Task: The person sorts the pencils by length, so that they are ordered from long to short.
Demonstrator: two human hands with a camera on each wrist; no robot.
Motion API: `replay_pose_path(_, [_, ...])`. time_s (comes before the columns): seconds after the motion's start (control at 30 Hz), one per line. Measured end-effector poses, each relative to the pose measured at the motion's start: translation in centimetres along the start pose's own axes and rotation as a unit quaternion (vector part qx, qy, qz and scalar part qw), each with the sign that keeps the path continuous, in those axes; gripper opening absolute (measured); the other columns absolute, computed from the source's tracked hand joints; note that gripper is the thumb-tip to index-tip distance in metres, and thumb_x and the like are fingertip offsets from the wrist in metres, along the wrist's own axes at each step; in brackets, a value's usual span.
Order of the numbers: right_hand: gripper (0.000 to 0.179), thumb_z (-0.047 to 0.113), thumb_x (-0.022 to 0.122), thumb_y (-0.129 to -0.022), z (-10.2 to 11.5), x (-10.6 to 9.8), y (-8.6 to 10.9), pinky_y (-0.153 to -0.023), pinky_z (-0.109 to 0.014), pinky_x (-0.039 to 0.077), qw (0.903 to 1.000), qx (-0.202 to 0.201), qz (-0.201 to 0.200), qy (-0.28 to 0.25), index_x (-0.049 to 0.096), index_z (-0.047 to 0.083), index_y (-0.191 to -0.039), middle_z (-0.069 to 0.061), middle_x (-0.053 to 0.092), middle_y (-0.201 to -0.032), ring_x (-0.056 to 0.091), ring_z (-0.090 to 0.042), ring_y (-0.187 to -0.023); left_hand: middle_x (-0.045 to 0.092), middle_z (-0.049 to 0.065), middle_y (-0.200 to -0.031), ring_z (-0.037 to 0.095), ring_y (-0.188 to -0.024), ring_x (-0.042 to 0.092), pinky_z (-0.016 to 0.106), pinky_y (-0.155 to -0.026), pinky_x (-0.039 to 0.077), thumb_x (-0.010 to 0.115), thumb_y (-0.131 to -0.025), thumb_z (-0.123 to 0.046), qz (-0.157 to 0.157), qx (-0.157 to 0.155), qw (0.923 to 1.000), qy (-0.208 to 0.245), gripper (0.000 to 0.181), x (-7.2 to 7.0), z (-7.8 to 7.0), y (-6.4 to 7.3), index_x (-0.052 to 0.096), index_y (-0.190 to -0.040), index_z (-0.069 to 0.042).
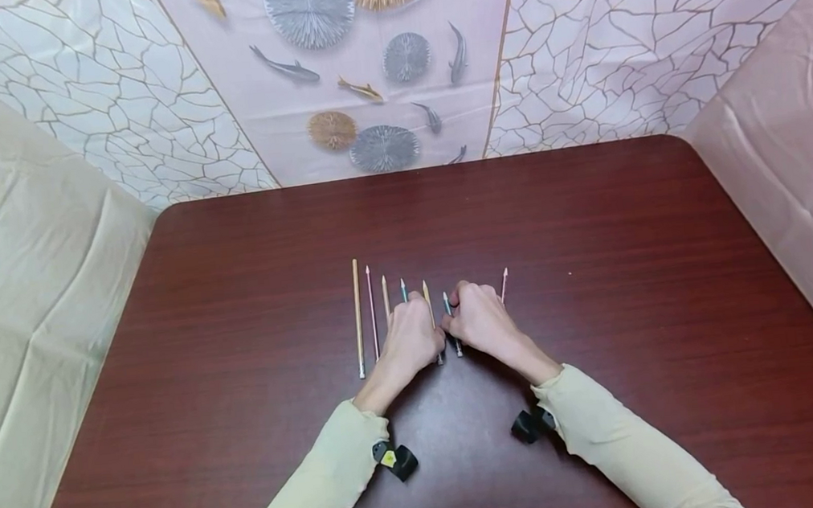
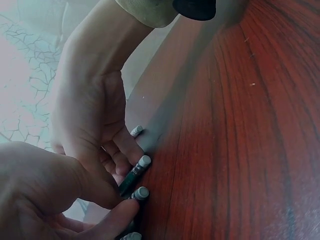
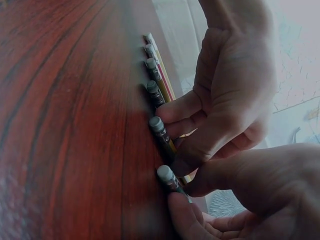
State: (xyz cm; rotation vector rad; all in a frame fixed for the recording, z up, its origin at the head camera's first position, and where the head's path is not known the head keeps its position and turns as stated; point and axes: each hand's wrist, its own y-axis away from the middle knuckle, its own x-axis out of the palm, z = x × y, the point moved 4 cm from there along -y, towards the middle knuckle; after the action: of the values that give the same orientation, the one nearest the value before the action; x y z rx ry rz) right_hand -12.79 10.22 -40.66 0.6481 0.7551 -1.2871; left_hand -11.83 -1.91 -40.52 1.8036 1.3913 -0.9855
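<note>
Seven pencils lie in a row on the dark red table, erasers toward me. My left hand (image 1: pixel 413 332) pinches a yellow pencil (image 1: pixel 427 296) between thumb and fingers; its eraser end (image 3: pixel 159 127) shows in the right wrist view. Just right of it, my right hand (image 1: pixel 483 317) pinches a teal pencil (image 1: pixel 446 302), whose green shaft (image 2: pixel 133 178) appears in the left wrist view. Both thumbs nearly meet between these two pencils. Partly behind the left hand lie another teal pencil (image 1: pixel 403 288) and a thin yellow one (image 1: pixel 385 290). Beyond the right hand is a pink pencil (image 1: pixel 504 282).
At the row's left end lie a longer yellow pencil (image 1: pixel 357 315) and a pink pencil (image 1: pixel 371 305). The table (image 1: pixel 248 429) runs back to a patterned cloth wall (image 1: pixel 578 53). Pale fabric hangs on both sides.
</note>
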Motion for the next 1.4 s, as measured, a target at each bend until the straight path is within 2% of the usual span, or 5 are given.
replay_pose_path(0.27, [0.018, 0.009, 0.069, -0.076, -0.24, -0.03, 0.08, -0.065, -0.039, 0.053, 0.9998, 0.003, 0.004, -0.021, 0.061, -0.001, -0.089, 0.003, 0.062, -0.059, 0.062, -0.016, -0.055, 0.058, 0.013, -0.068, 0.032, -0.065, 0.064, 0.04, -0.054, 0.051, 0.072, -0.073, -0.002, -0.012, 0.001, 0.9999, 0.0, 0.025, 0.08, 0.0, 0.16, 0.051, -0.087, 0.001])
replay_pose_path(0.53, [0.018, 0.01, 0.07, -0.076, -0.12, 0.05, -0.04, -0.064, -0.039, 0.053, 0.9998, 0.003, 0.002, -0.019, 0.063, -0.002, -0.087, 0.002, 0.062, -0.06, 0.063, -0.02, -0.06, 0.058, 0.013, -0.066, 0.035, -0.064, 0.065, 0.042, -0.056, 0.052, 0.073, -0.075, -0.005, -0.026, 0.005, 0.9996, -0.008, 0.025, -0.2, 0.09, 0.44, 0.052, -0.085, 0.0])
replay_pose_path(0.7, [0.017, 0.009, 0.069, -0.076, -0.14, 0.04, -0.06, -0.062, -0.037, 0.052, 0.9997, 0.004, 0.002, -0.025, 0.063, -0.002, -0.087, 0.003, 0.062, -0.059, 0.061, -0.015, -0.055, 0.058, 0.014, -0.066, 0.035, -0.063, 0.065, 0.04, -0.053, 0.052, 0.074, -0.074, -0.005, -0.028, 0.01, 0.9995, -0.004, 0.025, -0.24, -0.02, 0.55, 0.051, -0.084, 0.001])
replay_pose_path(1.2, [0.017, 0.009, 0.067, -0.078, -0.3, 0.05, 0.06, -0.06, -0.032, 0.052, 0.9987, 0.008, 0.019, -0.045, 0.061, -0.003, -0.089, 0.004, 0.063, -0.059, 0.058, -0.006, -0.043, 0.054, 0.011, -0.062, 0.035, -0.063, 0.065, 0.043, -0.055, 0.052, 0.076, -0.076, -0.007, -0.031, 0.003, 0.9995, 0.004, 0.029, -0.34, -0.14, 0.83, 0.054, -0.091, 0.004])
replay_pose_path(1.4, [0.019, 0.009, 0.067, -0.078, -0.32, -0.16, 0.2, -0.059, -0.031, 0.052, 0.9979, 0.01, 0.026, -0.058, 0.062, -0.004, -0.091, 0.001, 0.066, -0.062, 0.059, -0.006, -0.043, 0.059, 0.012, -0.068, 0.036, -0.068, 0.065, 0.045, -0.06, 0.053, 0.078, -0.077, -0.013, -0.038, -0.004, 0.9993, -0.003, 0.03, -0.4, -0.07, 0.97, 0.055, -0.089, 0.002])
